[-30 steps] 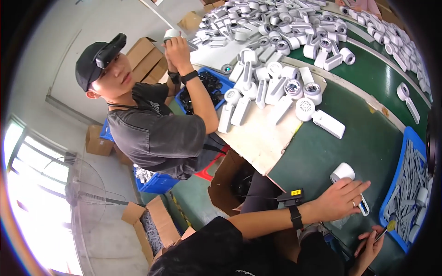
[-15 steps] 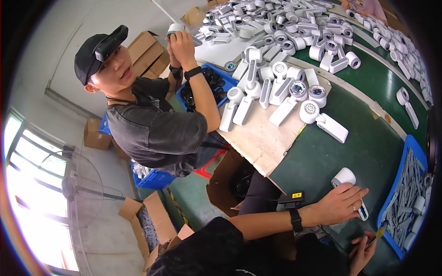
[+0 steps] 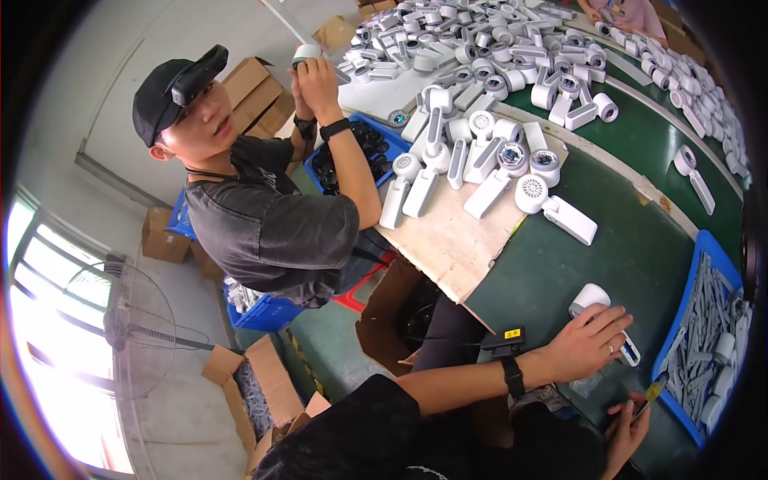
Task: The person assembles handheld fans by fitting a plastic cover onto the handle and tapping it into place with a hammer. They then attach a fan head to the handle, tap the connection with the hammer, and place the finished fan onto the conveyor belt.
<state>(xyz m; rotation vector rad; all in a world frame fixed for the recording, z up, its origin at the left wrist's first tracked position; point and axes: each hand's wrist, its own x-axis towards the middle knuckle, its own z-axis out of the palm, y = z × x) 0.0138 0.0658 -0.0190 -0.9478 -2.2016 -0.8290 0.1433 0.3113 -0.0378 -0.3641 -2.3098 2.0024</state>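
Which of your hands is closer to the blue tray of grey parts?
Right. The right hand sits beside the blue tray edge, holding a small tool. The left hand rests farther off on a white handheld device.

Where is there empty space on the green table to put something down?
The bare green table between the white part at the board's edge, the blue tray and the left hand is free. The cardboard sheet has some room near its front edge. Farther back, white parts crowd everything.
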